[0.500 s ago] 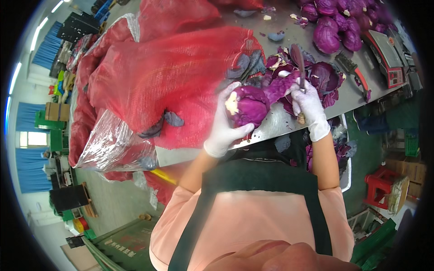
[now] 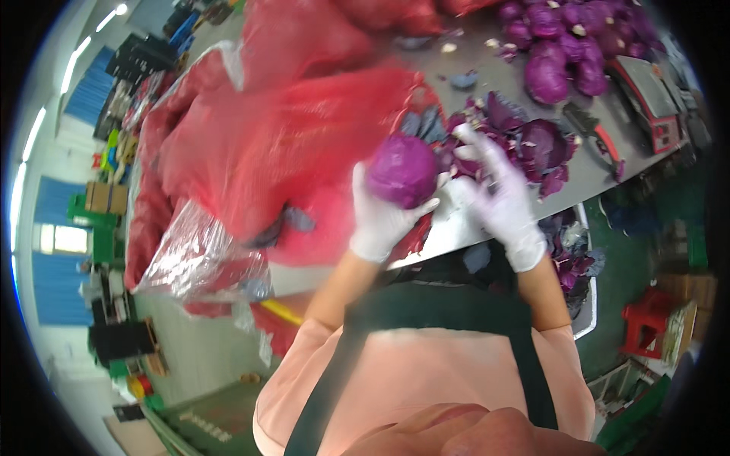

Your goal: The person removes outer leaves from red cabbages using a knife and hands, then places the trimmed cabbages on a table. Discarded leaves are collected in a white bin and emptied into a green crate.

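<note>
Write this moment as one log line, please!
left hand: holding purple cabbage | right hand: open, near loose leaves | knife: on table, beside scale

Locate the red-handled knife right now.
In the head view, the red-handled knife lies upper right on the grey metal table, between loose purple cabbage leaves and the boxy red scale.

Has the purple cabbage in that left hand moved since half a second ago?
Yes. Judged against the near edge of the table, the purple cabbage has shifted up the picture, farther from that edge, and slightly left.
</note>
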`<state>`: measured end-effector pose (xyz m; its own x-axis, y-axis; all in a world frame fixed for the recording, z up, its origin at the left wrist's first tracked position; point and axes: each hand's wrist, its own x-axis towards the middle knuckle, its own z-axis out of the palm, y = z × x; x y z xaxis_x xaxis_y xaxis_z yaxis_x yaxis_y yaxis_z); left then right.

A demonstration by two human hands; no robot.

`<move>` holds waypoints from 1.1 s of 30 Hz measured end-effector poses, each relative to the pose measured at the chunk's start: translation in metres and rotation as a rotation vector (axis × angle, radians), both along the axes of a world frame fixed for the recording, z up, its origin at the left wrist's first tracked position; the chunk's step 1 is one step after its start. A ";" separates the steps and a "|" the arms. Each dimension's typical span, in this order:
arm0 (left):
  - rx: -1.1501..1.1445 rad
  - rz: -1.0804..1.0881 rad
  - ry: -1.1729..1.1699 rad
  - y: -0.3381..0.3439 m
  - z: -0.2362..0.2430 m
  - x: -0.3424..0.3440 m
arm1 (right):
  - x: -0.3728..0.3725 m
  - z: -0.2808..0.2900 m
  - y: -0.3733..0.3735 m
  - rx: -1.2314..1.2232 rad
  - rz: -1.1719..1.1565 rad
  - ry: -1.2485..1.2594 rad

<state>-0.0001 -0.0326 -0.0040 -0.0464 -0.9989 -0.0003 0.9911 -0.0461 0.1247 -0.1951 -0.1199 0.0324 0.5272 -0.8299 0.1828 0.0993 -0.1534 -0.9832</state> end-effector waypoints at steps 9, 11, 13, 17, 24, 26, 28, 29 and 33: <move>-0.049 -0.017 -1.118 -0.044 0.021 -0.027 | -0.018 -0.025 -0.077 0.809 0.098 -0.490; -0.279 0.052 -1.588 -0.042 0.016 -0.027 | -0.041 -0.040 -0.128 1.030 0.112 -0.658; -0.417 0.174 -2.117 -0.047 -0.002 -0.023 | -0.061 -0.022 -0.172 0.945 -0.004 -0.682; -0.370 0.144 -2.703 -0.040 -0.042 -0.022 | -0.101 0.003 -0.282 0.920 -0.048 -0.599; -0.336 -0.016 -2.761 -0.043 -0.072 -0.014 | -0.107 0.035 -0.455 0.955 -0.271 -0.655; -0.297 -0.011 -2.723 -0.048 -0.066 -0.015 | -0.106 0.029 -0.485 0.824 -0.378 -0.580; -0.262 -0.058 -2.718 -0.044 -0.071 -0.015 | -0.094 0.022 -0.499 0.629 -0.640 -0.449; -0.261 -0.078 -2.734 -0.045 -0.069 -0.014 | -0.089 0.020 -0.498 0.578 -0.655 -0.293; -0.246 0.043 -2.599 -0.042 -0.073 -0.011 | -0.074 0.016 -0.468 0.284 -0.576 -0.106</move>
<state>-0.0108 -0.0749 -0.0768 -0.1268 -0.9904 0.0550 -0.9093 0.1382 0.3926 -0.2690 -0.5880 0.0482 -0.0253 -0.9979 -0.0590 0.1780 0.0536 -0.9826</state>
